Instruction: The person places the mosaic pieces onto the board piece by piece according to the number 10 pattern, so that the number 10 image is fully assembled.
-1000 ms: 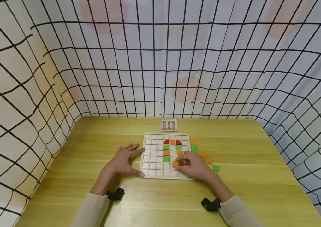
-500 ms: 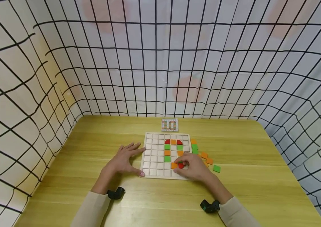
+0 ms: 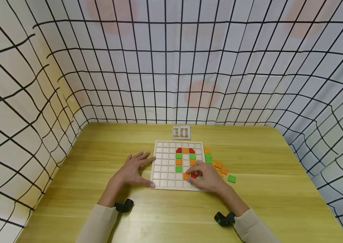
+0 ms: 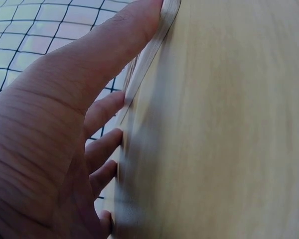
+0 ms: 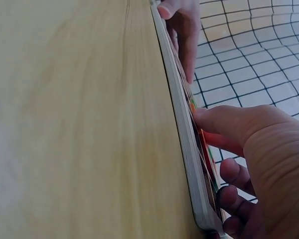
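A pale gridded wooden board (image 3: 168,165) lies on the table with red, orange and green tiles set in its cells. My left hand (image 3: 131,171) has its fingers spread, thumb and index fingertip touching the board's left edge; the left wrist view shows the thumb (image 4: 124,30) on that edge. Over the board's lower right, my right hand (image 3: 206,177) pinches an orange square tile (image 3: 186,176) between thumb and index finger, just left of a red rounded tile (image 3: 193,175). In the right wrist view the right thumb (image 5: 214,117) touches the orange tile (image 5: 192,106). The right hand hides some lower right cells.
Loose orange tiles (image 3: 224,171) and green tiles (image 3: 231,179) lie right of the board. Behind it is a small printed pattern card (image 3: 181,132). White walls with black netting (image 3: 165,67) enclose the wooden table (image 3: 165,216) at the back and sides.
The orange tile has shifted slightly left and down over the past second, into a cell beside the red tile, with the right fingers following. The left hand has stayed at the board's edge.
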A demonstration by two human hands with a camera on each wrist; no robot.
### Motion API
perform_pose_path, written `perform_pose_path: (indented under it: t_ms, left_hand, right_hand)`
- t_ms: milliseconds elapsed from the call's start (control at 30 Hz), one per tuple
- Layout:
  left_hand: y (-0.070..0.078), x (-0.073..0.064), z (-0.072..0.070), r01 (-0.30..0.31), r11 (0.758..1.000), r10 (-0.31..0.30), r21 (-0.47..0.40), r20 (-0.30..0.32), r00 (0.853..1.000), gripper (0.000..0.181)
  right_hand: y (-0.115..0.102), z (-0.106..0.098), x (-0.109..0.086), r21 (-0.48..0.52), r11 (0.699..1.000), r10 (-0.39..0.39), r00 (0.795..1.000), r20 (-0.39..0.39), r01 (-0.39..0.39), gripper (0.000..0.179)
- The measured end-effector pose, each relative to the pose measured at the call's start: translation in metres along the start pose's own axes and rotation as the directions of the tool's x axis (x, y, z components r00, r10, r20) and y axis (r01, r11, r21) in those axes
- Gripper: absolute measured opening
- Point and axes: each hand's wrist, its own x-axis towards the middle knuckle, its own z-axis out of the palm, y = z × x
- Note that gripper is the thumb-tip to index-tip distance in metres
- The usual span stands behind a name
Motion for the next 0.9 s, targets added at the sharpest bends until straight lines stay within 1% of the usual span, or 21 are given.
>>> perform_pose_path:
  t_ms: [167,333,467,567,700,900]
  left_hand:
    - [0.0,0.0,0.0,-0.003,1.0,0.003,-0.001,0.003,1.0,0.112]
    - [-0.001,0.0,0.0,-0.001,1.0,0.001,-0.006,0.002,1.0,0.112]
    - [-0.001,0.0,0.001,0.004,1.0,-0.003,-0.008,0.011,1.0,0.112]
    - [-0.001,0.0,0.0,0.003,1.0,-0.003,-0.001,0.015,1.0,0.112]
    - [0.0,0.0,0.0,-0.002,1.0,0.002,-0.002,0.01,1.0,0.112]
    - [0.001,-0.001,-0.001,-0.004,1.0,0.004,-0.013,0.01,1.0,0.112]
  right_hand:
    - [0.002,-0.002,0.001,0.008,1.0,0.018,1.0,0.015,-0.019,0.019]
    - [0.003,-0.01,-0.001,0.068,0.993,0.095,0.995,0.037,-0.097,0.016]
    - [0.009,-0.022,-0.005,0.11,0.985,0.132,0.991,0.014,-0.132,0.016]
    - [0.015,-0.03,-0.01,0.099,0.983,0.156,0.988,-0.015,-0.154,0.016]
    - [0.021,-0.04,-0.018,0.068,0.979,0.196,0.98,-0.029,-0.194,0.014]
    - [0.029,-0.048,-0.032,0.032,0.985,0.173,0.983,-0.057,-0.172,0.015]
